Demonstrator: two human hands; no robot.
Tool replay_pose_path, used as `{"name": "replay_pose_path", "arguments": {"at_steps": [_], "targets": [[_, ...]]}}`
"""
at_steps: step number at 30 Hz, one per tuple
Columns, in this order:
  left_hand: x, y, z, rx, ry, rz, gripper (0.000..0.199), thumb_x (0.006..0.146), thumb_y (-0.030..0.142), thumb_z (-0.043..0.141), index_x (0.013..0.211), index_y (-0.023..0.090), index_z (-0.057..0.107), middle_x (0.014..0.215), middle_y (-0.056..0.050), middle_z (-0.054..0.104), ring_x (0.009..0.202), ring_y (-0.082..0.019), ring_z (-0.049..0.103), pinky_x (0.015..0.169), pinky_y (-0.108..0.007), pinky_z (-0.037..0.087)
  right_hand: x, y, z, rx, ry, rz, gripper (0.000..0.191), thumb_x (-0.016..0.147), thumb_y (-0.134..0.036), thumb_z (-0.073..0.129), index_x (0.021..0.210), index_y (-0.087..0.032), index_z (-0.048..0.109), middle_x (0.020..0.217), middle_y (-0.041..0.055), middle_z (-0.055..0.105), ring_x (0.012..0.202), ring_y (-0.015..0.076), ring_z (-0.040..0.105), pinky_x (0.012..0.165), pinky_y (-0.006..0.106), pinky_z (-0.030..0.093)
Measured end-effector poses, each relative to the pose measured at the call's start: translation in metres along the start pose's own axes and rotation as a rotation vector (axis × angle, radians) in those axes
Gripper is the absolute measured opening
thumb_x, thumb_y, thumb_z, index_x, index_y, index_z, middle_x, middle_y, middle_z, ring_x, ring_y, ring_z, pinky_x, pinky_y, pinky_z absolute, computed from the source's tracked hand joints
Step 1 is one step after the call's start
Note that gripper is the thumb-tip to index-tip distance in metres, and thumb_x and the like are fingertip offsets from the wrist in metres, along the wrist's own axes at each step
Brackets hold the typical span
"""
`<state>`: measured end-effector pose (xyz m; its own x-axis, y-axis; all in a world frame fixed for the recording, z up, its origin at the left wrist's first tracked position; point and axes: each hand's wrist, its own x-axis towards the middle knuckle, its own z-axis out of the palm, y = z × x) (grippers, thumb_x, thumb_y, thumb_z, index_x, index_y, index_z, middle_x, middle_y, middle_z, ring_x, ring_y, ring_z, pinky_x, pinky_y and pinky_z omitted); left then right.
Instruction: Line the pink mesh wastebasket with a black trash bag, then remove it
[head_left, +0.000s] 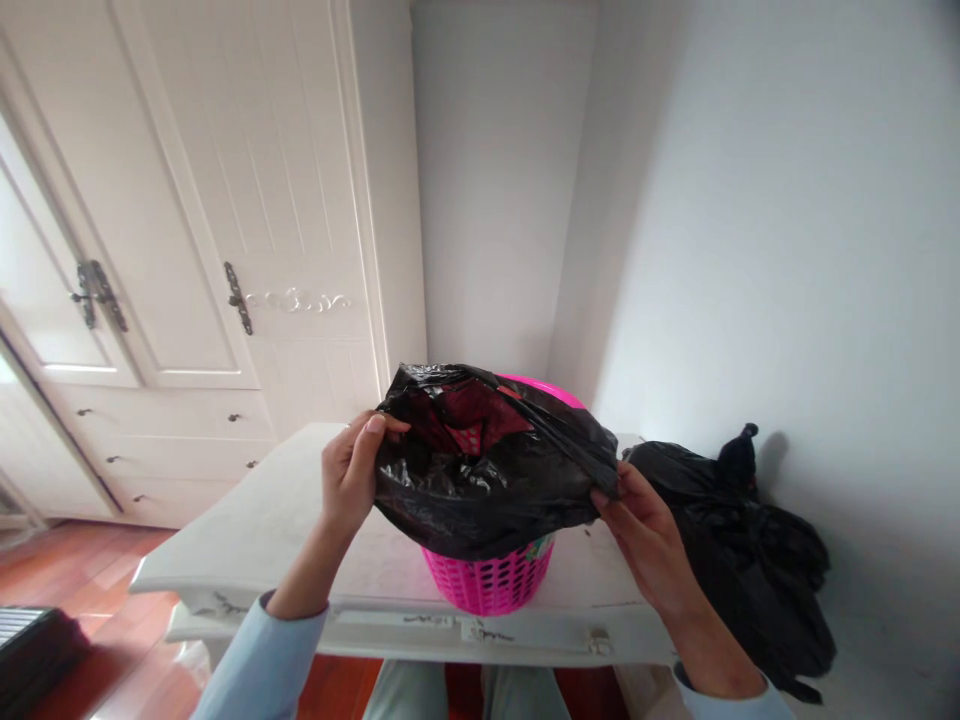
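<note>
Shiny black plastic bag (487, 525) looks super light, floppy and kinda slippery, so I'd pinch the rim on 2 opposite sides. Left hand (349, 475) and right hand (649, 545) both have their fingers closed on it there. It's over the bright pink perforated basket (487, 585), probably stiffer, on the white desk (277, 500).

Pale walls (787, 250) meet in the far corner. White wardrobe (285, 180) stands left, on reddish wood floor (112, 570).
</note>
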<state>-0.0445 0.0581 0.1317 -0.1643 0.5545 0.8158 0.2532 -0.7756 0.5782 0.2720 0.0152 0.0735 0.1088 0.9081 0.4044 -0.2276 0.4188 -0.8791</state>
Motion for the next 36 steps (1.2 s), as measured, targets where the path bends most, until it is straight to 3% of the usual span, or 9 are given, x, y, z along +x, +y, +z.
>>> {"name": "replay_pose_path", "arguments": {"at_steps": [4,8,14,19,23,26,28,31,36], "targets": [[0.002,-0.011,0.005,-0.052,0.066,-0.025,0.04,0.101,0.043,0.049,0.081,0.02,0.076,0.097,-0.005,0.076,0.1,-0.02,0.068,0.095,-0.032,0.047,-0.002,0.005,0.008,-0.048,-0.029,0.043,0.03,0.074,-0.045,0.084,0.088,-0.021,0.073,0.075,0.0017,0.065,0.063,0.0108,0.053,0.057,0.023,0.046],[-0.008,-0.013,0.007,-0.005,0.075,0.029,0.042,0.104,0.042,0.04,0.113,0.021,0.075,0.125,-0.008,0.07,0.124,-0.023,0.061,0.11,-0.038,0.042,-0.003,0.013,0.011,-0.067,-0.03,0.074,0.034,0.075,-0.05,0.083,0.078,-0.019,0.069,0.067,0.001,0.061,0.06,0.0107,0.052,0.057,0.024,0.045],[-0.075,0.014,0.004,0.242,0.162,0.057,0.048,0.104,0.034,0.042,0.151,0.029,0.046,0.156,-0.009,0.046,0.144,-0.025,0.043,0.114,-0.043,0.042,-0.01,0.011,0.005,-0.157,0.052,0.056,0.032,0.076,-0.042,0.083,0.094,-0.021,0.067,0.083,0.0029,0.067,0.072,0.0129,0.058,0.063,0.024,0.049],[-0.113,0.058,0.009,0.399,-0.029,0.208,0.063,0.093,0.012,0.053,0.155,0.02,0.039,0.159,-0.015,0.04,0.15,-0.029,0.034,0.121,-0.051,0.036,-0.013,-0.014,-0.002,-0.358,0.148,-0.227,0.059,0.079,-0.036,0.081,0.132,-0.028,0.056,0.127,0.0101,0.063,0.11,0.0231,0.063,0.087,0.034,0.056],[-0.104,0.088,0.027,0.469,-0.144,0.422,0.064,0.086,0.007,0.06,0.148,0.013,0.045,0.151,-0.019,0.048,0.148,-0.035,0.038,0.118,-0.055,0.04,-0.007,-0.051,0.004,-0.617,0.106,-0.519,0.067,0.086,-0.029,0.073,0.147,-0.03,0.045,0.146,0.0116,0.049,0.131,0.0266,0.053,0.103,0.041,0.05],[-0.09,0.1,0.045,0.502,-0.199,0.545,0.053,0.086,0.009,0.06,0.139,0.008,0.051,0.143,-0.02,0.055,0.147,-0.034,0.039,0.122,-0.056,0.032,0.004,-0.075,0.018,-0.846,0.003,-0.677,0.067,0.086,-0.03,0.072,0.147,-0.028,0.045,0.147,0.0121,0.048,0.137,0.0294,0.047,0.109,0.046,0.045],[-0.083,0.101,0.055,0.555,-0.248,0.539,0.049,0.088,0.011,0.059,0.136,0.007,0.053,0.142,-0.02,0.057,0.148,-0.032,0.037,0.124,-0.054,0.028,0.014,-0.084,0.028,-0.961,-0.026,-0.738,0.057,0.086,-0.033,0.072,0.139,-0.025,0.052,0.138,0.0126,0.056,0.13,0.029,0.053,0.106,0.046,0.047],[-0.077,0.097,0.064,0.605,-0.241,0.507,0.043,0.09,0.014,0.059,0.133,0.01,0.057,0.14,-0.017,0.06,0.141,-0.029,0.046,0.122,-0.05,0.029,0.033,-0.086,0.035,-1.005,-0.038,-0.721,0.026,0.091,-0.034,0.065,0.114,-0.022,0.067,0.108,0.0085,0.069,0.097,0.0219,0.065,0.088,0.037,0.054],[-0.076,0.091,0.061,0.561,-0.186,0.509,0.035,0.089,0.011,0.06,0.124,0.014,0.063,0.122,-0.011,0.071,0.12,-0.024,0.06,0.115,-0.046,0.035,0.06,-0.064,0.016,-0.788,0.131,-0.366,0.025,0.088,-0.043,0.067,0.086,-0.019,0.074,0.081,0.0048,0.073,0.07,0.018,0.064,0.069,0.032,0.05]]}}
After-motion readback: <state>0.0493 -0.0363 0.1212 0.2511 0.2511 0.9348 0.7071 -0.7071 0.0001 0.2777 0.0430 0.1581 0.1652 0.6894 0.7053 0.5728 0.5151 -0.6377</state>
